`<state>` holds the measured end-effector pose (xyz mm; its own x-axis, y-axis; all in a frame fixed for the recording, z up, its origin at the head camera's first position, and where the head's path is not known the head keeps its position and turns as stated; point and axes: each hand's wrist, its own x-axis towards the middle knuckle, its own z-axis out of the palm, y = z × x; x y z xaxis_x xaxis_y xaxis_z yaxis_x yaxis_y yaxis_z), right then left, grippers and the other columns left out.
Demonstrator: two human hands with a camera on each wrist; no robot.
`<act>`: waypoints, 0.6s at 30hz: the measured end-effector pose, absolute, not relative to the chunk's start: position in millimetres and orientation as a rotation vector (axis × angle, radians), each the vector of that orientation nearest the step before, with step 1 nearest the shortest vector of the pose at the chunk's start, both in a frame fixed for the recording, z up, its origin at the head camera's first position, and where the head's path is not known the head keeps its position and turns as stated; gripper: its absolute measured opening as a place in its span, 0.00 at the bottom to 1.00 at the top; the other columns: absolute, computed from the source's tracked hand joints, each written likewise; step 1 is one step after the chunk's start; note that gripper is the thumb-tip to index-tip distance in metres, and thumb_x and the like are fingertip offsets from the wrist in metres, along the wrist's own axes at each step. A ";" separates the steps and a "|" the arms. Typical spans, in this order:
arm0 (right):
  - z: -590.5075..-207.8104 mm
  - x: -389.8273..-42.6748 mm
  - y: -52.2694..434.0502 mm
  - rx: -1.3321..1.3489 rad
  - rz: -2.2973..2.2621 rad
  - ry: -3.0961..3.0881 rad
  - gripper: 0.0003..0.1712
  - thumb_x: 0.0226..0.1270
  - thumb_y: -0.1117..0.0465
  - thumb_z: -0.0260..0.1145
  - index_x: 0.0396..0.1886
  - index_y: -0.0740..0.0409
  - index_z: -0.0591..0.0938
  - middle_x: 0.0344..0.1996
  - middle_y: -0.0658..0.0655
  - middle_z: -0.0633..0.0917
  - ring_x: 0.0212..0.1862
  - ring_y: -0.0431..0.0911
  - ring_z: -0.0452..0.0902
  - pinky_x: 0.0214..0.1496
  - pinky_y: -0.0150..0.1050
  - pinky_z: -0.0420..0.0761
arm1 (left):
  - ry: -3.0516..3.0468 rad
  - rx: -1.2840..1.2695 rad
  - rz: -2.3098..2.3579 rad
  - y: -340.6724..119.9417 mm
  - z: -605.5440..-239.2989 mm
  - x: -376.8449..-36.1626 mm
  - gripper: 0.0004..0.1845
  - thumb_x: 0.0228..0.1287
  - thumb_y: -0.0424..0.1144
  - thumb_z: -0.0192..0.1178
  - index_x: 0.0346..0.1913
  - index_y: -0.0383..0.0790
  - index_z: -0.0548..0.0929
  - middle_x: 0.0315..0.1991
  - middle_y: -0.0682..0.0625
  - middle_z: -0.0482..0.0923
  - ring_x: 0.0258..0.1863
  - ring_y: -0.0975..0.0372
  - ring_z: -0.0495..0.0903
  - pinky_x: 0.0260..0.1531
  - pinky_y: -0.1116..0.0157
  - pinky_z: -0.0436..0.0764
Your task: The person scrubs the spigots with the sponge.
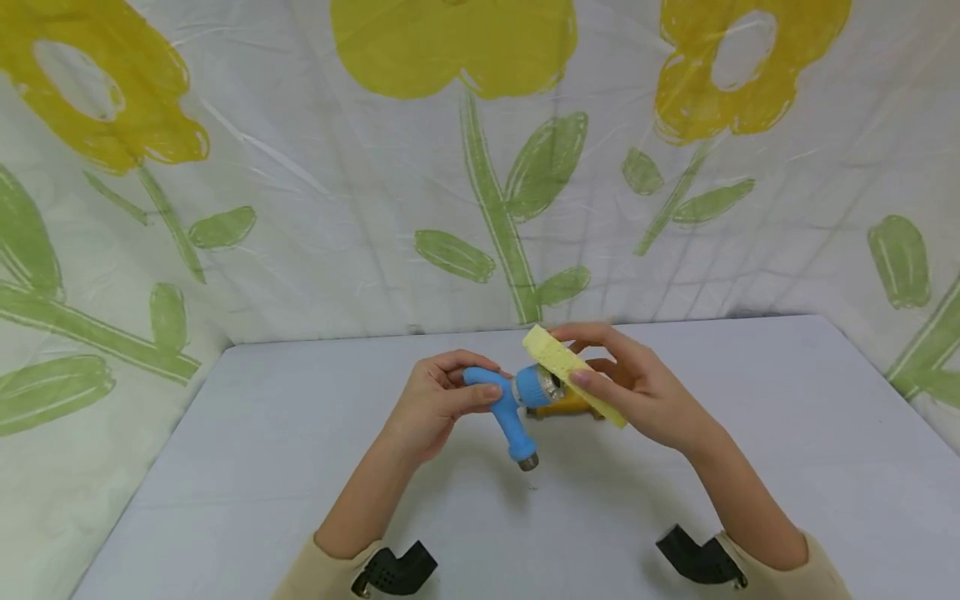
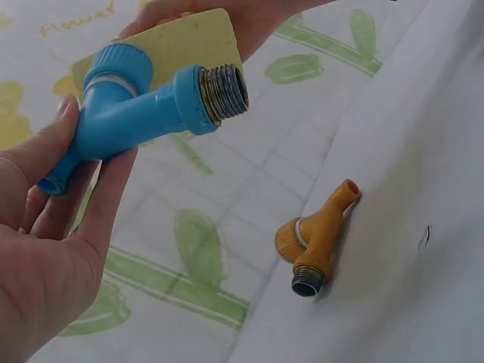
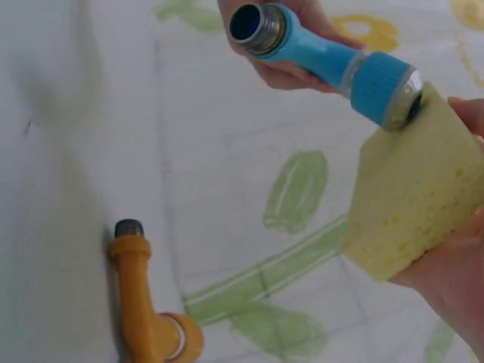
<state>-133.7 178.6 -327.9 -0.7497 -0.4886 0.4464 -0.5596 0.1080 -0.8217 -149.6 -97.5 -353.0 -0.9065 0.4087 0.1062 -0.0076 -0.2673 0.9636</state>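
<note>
My left hand pinches a blue plastic water tap by its spout end, thumb on the near side and fingers behind. The tap's threaded metal inlet points down toward the table in the head view. In my right hand is a flat yellow sponge, gripped by its edges between thumb and fingers. One face of the sponge lies right at the metal-rimmed end of the tap's ribbed blue knob. The fingers behind the sponge are partly hidden.
An orange tap of the same shape lies on the white table beyond the hands, partly covered by the sponge in the head view. Behind the table hangs a white sheet with painted yellow flowers. Each sleeve cuff carries a black wrist mount.
</note>
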 end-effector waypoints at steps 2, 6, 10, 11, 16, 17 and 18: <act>-325.6 -130.9 176.4 1.086 1.672 -2.274 0.24 0.76 0.74 0.62 0.67 0.55 0.79 0.69 0.54 0.76 0.66 0.45 0.73 0.59 0.33 0.81 | 1.760 0.479 2.244 -96.9 -352.1 -149.4 0.11 0.64 0.24 0.70 0.42 0.44 0.90 0.37 0.53 0.91 0.34 0.64 0.88 0.45 0.61 0.91; -322.0 -126.3 175.5 1.064 1.551 -2.268 0.24 0.65 0.76 0.72 0.57 0.53 0.84 0.68 0.54 0.73 0.71 0.45 0.69 0.61 0.31 0.79 | 1.790 0.445 2.253 -94.4 -351.0 -149.1 0.08 0.64 0.25 0.71 0.45 0.34 0.89 0.35 0.51 0.90 0.34 0.64 0.89 0.45 0.60 0.91; -322.8 -127.1 176.5 1.114 1.541 -2.204 0.27 0.56 0.80 0.77 0.51 0.53 0.85 0.66 0.53 0.73 0.66 0.46 0.69 0.61 0.29 0.79 | 1.731 0.385 2.302 -92.6 -349.1 -148.4 0.10 0.67 0.21 0.64 0.45 0.36 0.88 0.37 0.52 0.90 0.34 0.64 0.89 0.43 0.62 0.91; -323.5 -128.1 176.8 1.135 1.559 -2.184 0.27 0.55 0.81 0.77 0.50 0.53 0.85 0.66 0.53 0.73 0.64 0.47 0.69 0.60 0.30 0.79 | 1.711 0.367 2.315 -92.6 -348.8 -148.3 0.12 0.68 0.20 0.62 0.44 0.38 0.88 0.37 0.53 0.90 0.34 0.64 0.89 0.43 0.63 0.91; -328.7 -135.1 179.3 1.200 1.719 -2.107 0.26 0.55 0.84 0.74 0.50 0.59 0.81 0.65 0.53 0.72 0.66 0.48 0.68 0.66 0.32 0.78 | 1.629 0.305 2.363 -93.4 -349.6 -148.8 0.16 0.70 0.19 0.58 0.42 0.44 0.88 0.36 0.54 0.89 0.32 0.65 0.88 0.41 0.65 0.91; -329.5 -136.3 179.9 1.202 1.750 -2.101 0.26 0.56 0.84 0.74 0.50 0.60 0.80 0.65 0.54 0.72 0.67 0.49 0.68 0.66 0.33 0.78 | 1.620 0.304 2.366 -93.7 -349.7 -148.8 0.17 0.70 0.19 0.58 0.42 0.45 0.88 0.36 0.54 0.89 0.32 0.65 0.88 0.42 0.65 0.91; -330.2 -137.4 180.6 1.200 1.777 -2.099 0.26 0.57 0.84 0.73 0.51 0.61 0.79 0.65 0.54 0.72 0.69 0.49 0.68 0.67 0.34 0.79 | 1.611 0.306 2.369 -93.9 -349.6 -148.7 0.17 0.70 0.19 0.58 0.41 0.46 0.88 0.36 0.54 0.89 0.32 0.65 0.88 0.42 0.65 0.91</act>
